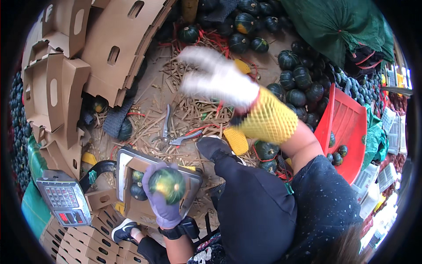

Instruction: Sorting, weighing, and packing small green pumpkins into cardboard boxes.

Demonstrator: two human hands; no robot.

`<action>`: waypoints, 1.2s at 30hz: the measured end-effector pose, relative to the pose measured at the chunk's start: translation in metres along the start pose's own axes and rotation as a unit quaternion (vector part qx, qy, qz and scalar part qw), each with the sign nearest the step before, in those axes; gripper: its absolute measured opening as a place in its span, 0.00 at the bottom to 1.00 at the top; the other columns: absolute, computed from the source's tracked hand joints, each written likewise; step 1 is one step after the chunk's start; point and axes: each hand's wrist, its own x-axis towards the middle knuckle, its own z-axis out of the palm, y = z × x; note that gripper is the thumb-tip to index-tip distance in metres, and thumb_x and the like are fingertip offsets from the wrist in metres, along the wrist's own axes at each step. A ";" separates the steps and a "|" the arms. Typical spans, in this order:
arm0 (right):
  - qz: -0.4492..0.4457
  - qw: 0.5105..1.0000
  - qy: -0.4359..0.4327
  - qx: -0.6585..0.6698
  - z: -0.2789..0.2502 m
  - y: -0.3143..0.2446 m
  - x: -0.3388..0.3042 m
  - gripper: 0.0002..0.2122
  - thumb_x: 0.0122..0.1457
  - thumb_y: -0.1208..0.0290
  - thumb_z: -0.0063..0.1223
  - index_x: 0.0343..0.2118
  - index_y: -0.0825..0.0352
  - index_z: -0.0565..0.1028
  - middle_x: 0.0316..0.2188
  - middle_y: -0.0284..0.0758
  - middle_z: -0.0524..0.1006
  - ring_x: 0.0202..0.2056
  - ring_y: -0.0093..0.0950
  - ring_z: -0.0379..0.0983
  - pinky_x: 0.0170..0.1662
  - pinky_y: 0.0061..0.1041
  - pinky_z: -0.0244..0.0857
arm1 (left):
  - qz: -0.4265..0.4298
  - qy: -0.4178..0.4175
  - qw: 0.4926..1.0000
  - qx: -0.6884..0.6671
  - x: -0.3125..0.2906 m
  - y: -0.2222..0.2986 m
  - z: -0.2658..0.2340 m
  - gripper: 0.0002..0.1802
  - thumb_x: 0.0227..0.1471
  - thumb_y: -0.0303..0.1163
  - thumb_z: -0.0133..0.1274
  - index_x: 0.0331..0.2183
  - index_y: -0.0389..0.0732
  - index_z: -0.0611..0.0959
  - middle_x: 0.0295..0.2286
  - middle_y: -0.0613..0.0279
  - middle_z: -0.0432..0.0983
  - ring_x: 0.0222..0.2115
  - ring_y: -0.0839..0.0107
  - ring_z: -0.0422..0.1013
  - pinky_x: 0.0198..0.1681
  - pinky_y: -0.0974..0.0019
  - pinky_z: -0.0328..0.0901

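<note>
My left hand [164,210], in a purple glove with a dark band at the wrist, grips a green kabocha squash [167,186] with a yellow patch. It is over an open cardboard box [132,163] on a bench scale, where a few smaller squashes [138,191] show. The squash hides part of the box. My right hand [222,79], in a white glove below a yellow net sleeve [269,115], is stretched out above the littered ground, blurred by motion. Its fingers look apart, and nothing shows in them. Below lie pruning shears [166,125] among cut stems [147,118].
Squashes [303,78] are heaped at the far right, beside a red scoop-shaped bin [347,119] and a green sack [336,26]. Folded cardboard boxes [103,57] stand at the left. The scale's keypad panel [61,196] is left of the box. My bent leg [259,198] rises at lower centre.
</note>
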 end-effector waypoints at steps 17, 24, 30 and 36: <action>0.150 0.888 -0.045 0.433 0.011 0.002 -0.027 0.39 0.54 0.70 0.68 0.66 0.64 0.57 0.55 0.38 0.70 0.57 0.32 0.68 0.62 0.33 0.63 | -0.034 0.153 0.929 0.335 -0.062 -0.007 -0.040 0.33 0.65 0.40 0.49 0.66 0.41 0.62 0.64 0.49 0.58 0.64 0.52 0.58 0.68 0.50 0.52; 0.024 0.994 -0.101 0.020 -0.002 0.009 -0.023 0.24 0.56 0.52 0.61 0.50 0.65 0.79 0.51 0.43 0.75 0.56 0.38 0.70 0.62 0.35 0.62 | -0.061 0.179 0.982 0.030 -0.054 0.022 -0.023 0.44 0.55 0.56 0.58 0.66 0.50 0.62 0.58 0.62 0.65 0.57 0.60 0.66 0.54 0.52 0.71; 0.136 0.919 0.220 -0.298 -0.153 0.144 0.074 0.32 0.52 0.53 0.59 0.56 0.70 0.73 0.53 0.55 0.74 0.56 0.51 0.70 0.63 0.42 0.60 | -0.150 0.334 0.871 0.328 -0.140 -0.014 -0.113 0.37 0.56 0.34 0.59 0.63 0.39 0.63 0.57 0.55 0.64 0.56 0.61 0.64 0.58 0.57 0.63; 0.402 0.783 0.099 -0.465 -0.198 0.212 0.121 0.56 0.43 0.30 0.61 0.67 0.72 0.61 0.65 0.52 0.65 0.68 0.45 0.58 0.70 0.38 0.50 | -0.106 0.182 0.829 0.518 -0.173 -0.074 -0.166 0.39 0.50 0.31 0.62 0.61 0.42 0.67 0.62 0.48 0.56 0.65 0.51 0.51 0.68 0.53 0.49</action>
